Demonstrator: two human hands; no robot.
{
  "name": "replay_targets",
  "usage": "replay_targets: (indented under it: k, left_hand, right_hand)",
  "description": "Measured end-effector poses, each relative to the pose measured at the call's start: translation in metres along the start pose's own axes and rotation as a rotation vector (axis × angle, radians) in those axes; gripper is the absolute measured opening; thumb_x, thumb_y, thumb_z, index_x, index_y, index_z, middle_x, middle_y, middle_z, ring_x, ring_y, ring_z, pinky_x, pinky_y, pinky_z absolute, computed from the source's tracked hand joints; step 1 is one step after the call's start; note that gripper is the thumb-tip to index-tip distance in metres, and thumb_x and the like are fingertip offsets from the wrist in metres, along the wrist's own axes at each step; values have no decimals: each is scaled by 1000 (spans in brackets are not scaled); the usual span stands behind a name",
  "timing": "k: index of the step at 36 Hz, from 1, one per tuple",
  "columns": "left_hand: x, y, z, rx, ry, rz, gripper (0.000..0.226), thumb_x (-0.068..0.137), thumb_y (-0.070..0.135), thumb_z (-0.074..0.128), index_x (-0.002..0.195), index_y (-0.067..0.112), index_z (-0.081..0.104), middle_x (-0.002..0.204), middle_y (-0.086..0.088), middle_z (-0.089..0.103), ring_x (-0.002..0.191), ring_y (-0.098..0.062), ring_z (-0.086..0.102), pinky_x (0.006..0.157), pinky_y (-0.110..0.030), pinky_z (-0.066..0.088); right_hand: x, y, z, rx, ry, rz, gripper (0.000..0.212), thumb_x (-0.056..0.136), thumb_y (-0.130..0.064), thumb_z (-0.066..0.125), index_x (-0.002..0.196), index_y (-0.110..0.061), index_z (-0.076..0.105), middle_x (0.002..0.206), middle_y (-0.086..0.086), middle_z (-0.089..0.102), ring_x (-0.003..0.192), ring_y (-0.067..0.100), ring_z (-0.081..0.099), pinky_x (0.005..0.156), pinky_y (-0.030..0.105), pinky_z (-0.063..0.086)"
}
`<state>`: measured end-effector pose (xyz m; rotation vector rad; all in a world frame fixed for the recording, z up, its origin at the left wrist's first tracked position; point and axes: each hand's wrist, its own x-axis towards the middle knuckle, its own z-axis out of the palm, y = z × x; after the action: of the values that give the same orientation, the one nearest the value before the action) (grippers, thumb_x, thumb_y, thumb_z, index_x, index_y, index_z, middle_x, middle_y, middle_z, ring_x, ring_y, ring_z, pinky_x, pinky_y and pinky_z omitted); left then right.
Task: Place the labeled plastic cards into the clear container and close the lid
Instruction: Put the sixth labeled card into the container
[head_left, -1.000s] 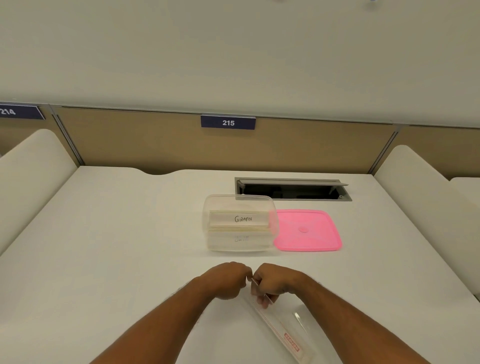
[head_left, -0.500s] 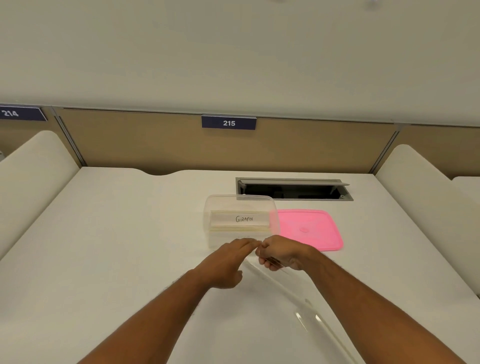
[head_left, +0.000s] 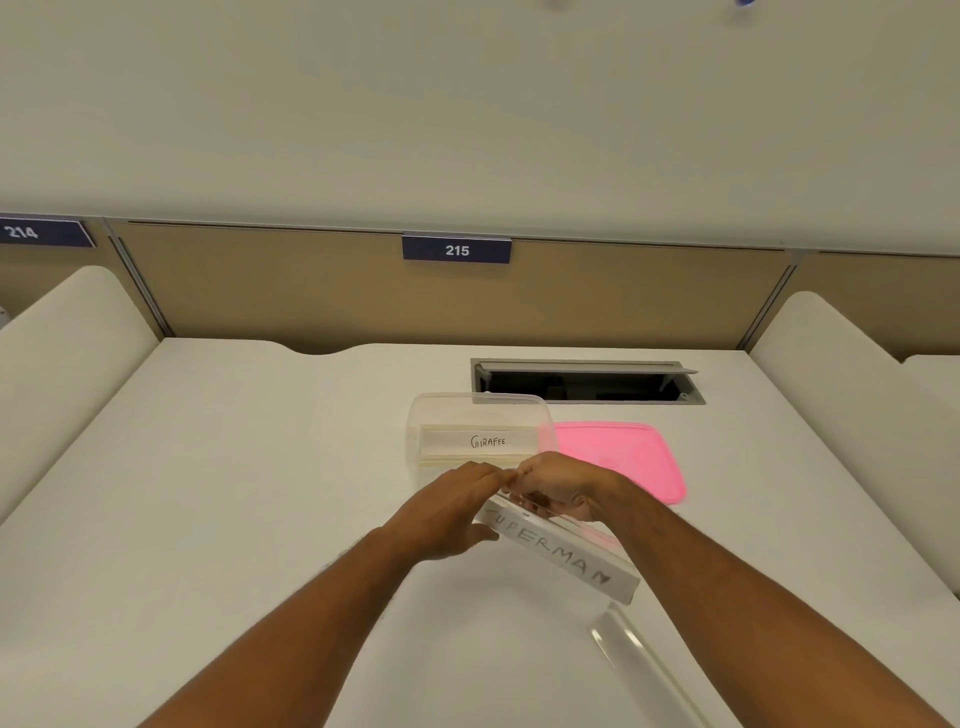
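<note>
Held card: a clear plastic card lettered "SUPERMAN" in black, held above the desk's middle just in front of the container, tilted, its far end in the hands and its near end pointing toward the desk's right front.
Container: the clear container stands open near the middle of the desk, toward the rear edge; inside it cards are stacked, the top card reading "GIRAFEE".
Lid: the pink lid lies flat on the desk, touching or just beside the container's right side.
Right hand: the right hand has its fingers curled round the far end of the SUPERMAN card, gripping it.
Left hand: the left hand meets the right at the card's far end, fingers fairly straight, fingertips on the card's edge; whether it pinches or only touches I cannot tell.
Loose piece: another clear plastic card lies on the desk toward the right front corner; any writing is unreadable.
Signs: blue plates on the rear partition read "215" and "214".
Desk: white desk with an open cable hatch at the rear edge, behind the lid.
</note>
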<state>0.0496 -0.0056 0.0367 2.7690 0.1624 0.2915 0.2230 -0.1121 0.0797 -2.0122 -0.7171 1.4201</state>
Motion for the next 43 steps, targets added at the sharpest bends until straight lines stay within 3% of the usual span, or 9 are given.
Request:
replay_targets:
  k: [7,13,16,20,23,26,28,36,43]
  left_hand:
    - [8,-12,-16,2,63,-41,63,77,35,81,132,29,50,119,5,59,110,-12,51,88,-22,50]
    - [14,-28,-37,64,149,-118,68,76,40,82,134,21,52,125,3,59,111,-16,52,89,-28,50]
    - [17,-35,-46,83,170,-164,70,75,41,82,135,20,52,125,2,60,112,-18,52,88,-31,51]
    - [22,-44,-55,102,192,-238,70,75,44,81,135,23,51,124,5,60,113,-15,51,88,-30,52]
    - [26,-50,-61,113,206,-274,70,74,44,81,134,23,52,124,5,60,112,-15,52,86,-31,52]
    - [30,-54,-66,132,200,-293,70,74,44,81,134,22,52,123,5,61,111,-16,52,84,-32,52]
    - [33,-57,-67,138,197,-304,70,74,43,82,134,22,52,122,4,61,111,-17,52,84,-32,51]
    - [41,-67,-65,109,102,-367,71,76,44,80,136,21,51,125,4,59,113,-17,52,90,-34,50]
    - [42,-76,-61,109,-68,-386,59,90,39,67,142,21,45,135,0,57,119,-21,54,95,-34,47]
  right_hand:
    - [-11,-24,-13,-271,91,-137,13,93,-23,65,88,-13,73,86,1,75,82,20,64,72,28,49]
    - [-22,-43,-29,-399,275,-269,59,90,-71,50,95,-17,74,96,-1,74,92,23,67,89,37,50]
    - [-25,-52,-36,-518,331,-328,69,90,-75,43,89,-11,68,88,-2,71,82,20,65,77,36,50]
    - [-28,-56,-44,-665,376,-363,53,89,-72,48,73,-23,58,75,-5,65,67,14,61,57,25,42]
    - [-27,-58,-47,-741,367,-391,45,85,-68,59,101,-27,69,100,-6,70,90,15,66,75,33,56]
    - [-26,-60,-50,-834,353,-421,54,85,-57,69,128,-26,63,125,-8,63,113,16,59,95,40,51]
    - [-23,-62,-50,-929,360,-419,55,88,-46,70,138,-27,56,132,-6,59,119,19,56,97,41,49]
    - [2,-62,-44,-1021,424,-416,42,94,-33,66,135,-27,57,119,-1,50,99,26,57,83,41,50]
    - [26,-49,-38,-1006,406,-401,52,92,-37,69,140,-24,55,126,-2,55,114,26,57,89,39,47]
